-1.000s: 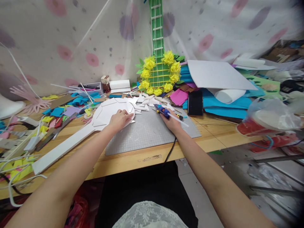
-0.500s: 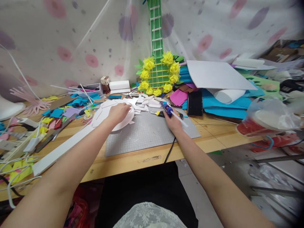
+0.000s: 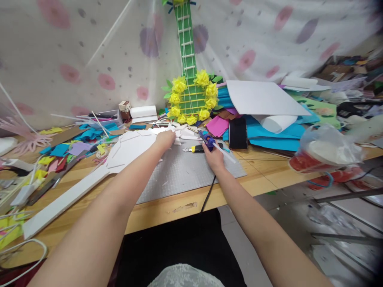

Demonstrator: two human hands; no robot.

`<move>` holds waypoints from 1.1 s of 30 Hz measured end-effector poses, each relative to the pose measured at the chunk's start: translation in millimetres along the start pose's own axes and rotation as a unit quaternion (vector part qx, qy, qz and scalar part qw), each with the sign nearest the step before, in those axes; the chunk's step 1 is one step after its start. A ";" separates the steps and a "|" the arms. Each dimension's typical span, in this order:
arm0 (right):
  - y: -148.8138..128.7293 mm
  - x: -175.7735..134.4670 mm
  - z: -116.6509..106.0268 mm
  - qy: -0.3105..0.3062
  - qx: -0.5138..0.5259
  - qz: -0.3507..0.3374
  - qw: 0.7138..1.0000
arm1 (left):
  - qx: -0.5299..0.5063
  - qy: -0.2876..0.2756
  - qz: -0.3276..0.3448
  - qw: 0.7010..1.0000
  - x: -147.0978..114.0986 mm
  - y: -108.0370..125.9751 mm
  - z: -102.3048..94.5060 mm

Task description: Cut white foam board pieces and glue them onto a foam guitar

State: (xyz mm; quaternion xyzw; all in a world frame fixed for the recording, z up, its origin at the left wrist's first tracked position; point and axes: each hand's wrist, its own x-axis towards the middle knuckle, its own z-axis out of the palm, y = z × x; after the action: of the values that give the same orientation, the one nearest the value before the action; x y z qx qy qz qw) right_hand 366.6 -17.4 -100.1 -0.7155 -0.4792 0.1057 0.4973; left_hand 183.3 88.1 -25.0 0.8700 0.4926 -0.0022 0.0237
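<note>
My right hand is wrapped round a blue hot glue gun, with a white glue stick jutting out of its back. My left hand reaches to the heap of white board scraps, fingers drawn together and pointing down. Whatever is between those fingertips is hidden. Under and left of that wrist lies a white guitar-shaped board, its long neck running toward the lower left. A yellow-and-black utility knife rests on the grey cutting mat beside the glue gun.
A green paper guitar ringed with yellow flowers stands against the curtain. To the right are a black phone, blue paper sheets and a bagged red cup. Coloured scraps and white cables litter the left.
My left hand has moved right, off the round white board to the scraps beside it. The glue gun stays in my right hand. The view has shifted slightly to the right.
</note>
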 end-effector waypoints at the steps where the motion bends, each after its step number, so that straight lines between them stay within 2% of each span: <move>1: 0.2 0.3 0.3 0.001 0.003 0.000 1.000 | -0.038 0.038 0.004 0.999 -0.6 1.8 -3.8; 3: 1.1 0.8 0.9 0.002 0.011 -0.005 1.000 | -0.163 0.111 -0.002 0.980 -3.3 5.6 -13.5; 5: 2.1 1.2 1.2 0.006 0.023 -0.015 1.000 | -0.344 0.134 -0.044 0.928 -8.7 7.1 -23.1; 6: 2.6 1.3 1.1 0.008 0.030 -0.020 0.999 | -0.445 0.120 -0.072 0.885 -12.9 6.1 -26.8; 8: 2.4 1.3 0.5 0.013 0.047 -0.021 0.999 | -0.622 0.070 -0.124 0.770 -24.7 -0.4 -30.0; 10: -0.9 0.8 -1.0 0.004 0.074 -0.006 0.997 | -0.727 0.017 -0.155 0.668 -40.1 -12.2 -27.2; 12: -9.5 -0.6 -3.3 -0.038 0.114 0.030 0.992 | -0.771 -0.020 -0.188 0.608 -56.2 -26.4 -20.0; 15: -33.9 -5.4 -7.2 -0.175 0.194 0.054 0.964 | -0.803 -0.048 -0.224 0.551 -75.8 -44.9 -8.9; 18: -64.7 -12.1 -8.8 -0.306 0.231 0.020 0.923 | -0.820 -0.056 -0.216 0.528 -88.1 -54.8 -5.8; 20: -81.7 -15.8 -7.5 -0.350 0.217 0.013 0.911 | -0.818 -0.061 -0.212 0.531 -94.0 -56.9 -8.9; 23: -95.9 -19.0 -3.2 -0.368 0.195 0.009 0.909 | -0.814 -0.071 -0.211 0.536 -101.8 -56.4 -16.7; 26: -100.5 -20.7 0.6 -0.377 0.190 -0.003 0.907 | -0.818 -0.073 -0.217 0.528 -107.9 -55.3 -22.8; 33: -111.7 -24.0 -0.2 -0.388 0.175 -0.007 0.905 | -0.820 -0.077 -0.233 0.516 -113.4 -54.2 -24.8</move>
State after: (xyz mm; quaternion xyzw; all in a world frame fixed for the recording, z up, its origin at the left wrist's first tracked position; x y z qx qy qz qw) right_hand 289.4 -31.4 -17.0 -0.5160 -0.6132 0.4531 0.3903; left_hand 78.0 19.8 0.7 0.3149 0.4570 0.3302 0.7636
